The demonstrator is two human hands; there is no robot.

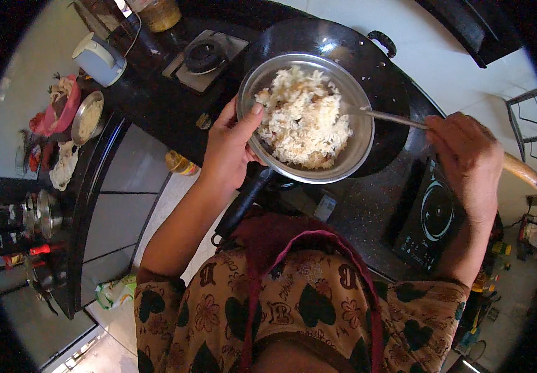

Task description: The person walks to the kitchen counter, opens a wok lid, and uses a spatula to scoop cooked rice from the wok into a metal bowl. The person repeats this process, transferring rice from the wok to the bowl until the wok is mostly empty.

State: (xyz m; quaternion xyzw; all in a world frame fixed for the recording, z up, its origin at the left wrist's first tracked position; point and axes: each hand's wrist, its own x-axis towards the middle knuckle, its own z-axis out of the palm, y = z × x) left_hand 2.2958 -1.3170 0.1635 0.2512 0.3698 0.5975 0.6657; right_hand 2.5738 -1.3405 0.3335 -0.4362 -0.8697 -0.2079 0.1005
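Observation:
My left hand [234,140] grips the left rim of a round metal bowl [359,140], its thumb over the edge. White rice with brownish patches [305,118] fills much of the bowl. From the right, my right hand [467,155] is closed round a long metal cooking utensil [399,120] with a wooden end. The utensil's tip reaches into the bowl beside the rice; its head shape is not clear. Beneath and behind the bowl is a large dark wok [383,84], whose black handle [246,205] points toward me.
A gas burner [206,57] lies at the far left, near a pale kettle [99,59]. To the right is a black induction cooktop [436,214]. Another metal bowl [88,118] and a pink basket [63,105] stand on the left counter. A yellow-labelled jar [181,163] is below it.

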